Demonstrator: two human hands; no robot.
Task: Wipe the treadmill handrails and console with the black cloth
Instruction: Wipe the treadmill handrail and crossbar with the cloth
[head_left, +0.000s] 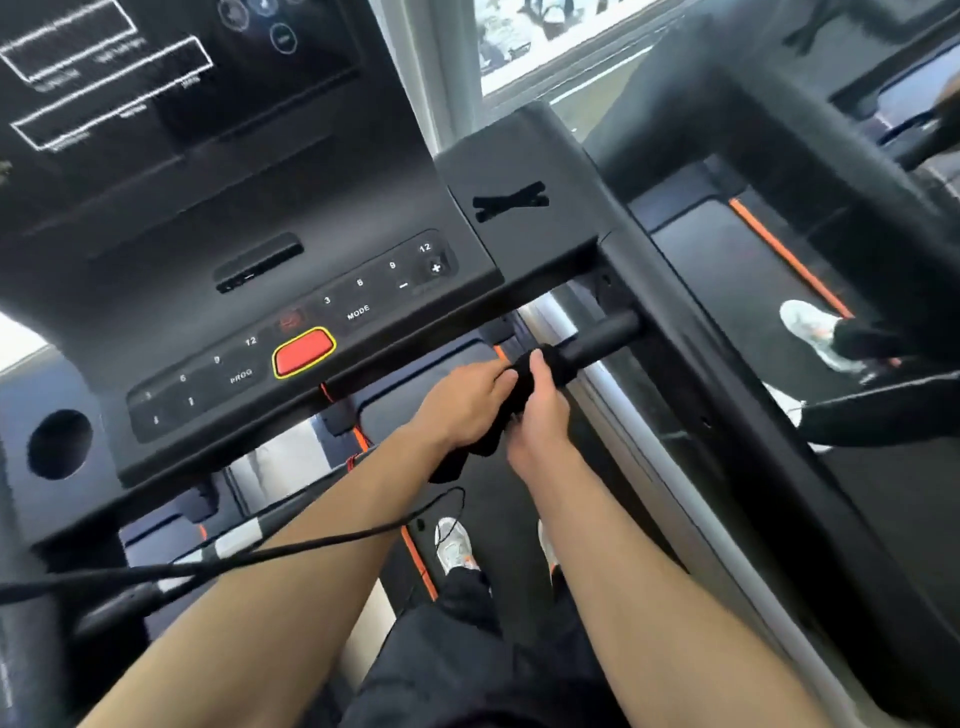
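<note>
Bare forearms (291, 597) right up close, reaching under the console (311, 312). Left hand (462, 405) and right hand (537, 418) both gripping the black cloth (478, 452), bunched round the short handlebar (605, 335) just below the console's edge.

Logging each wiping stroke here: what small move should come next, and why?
Probably slide the black cloth along the short handrail bar toward the side frame. The left hand and right hand both grip the cloth around the bar's free end, and the rest of the bar lies uncovered.
</note>
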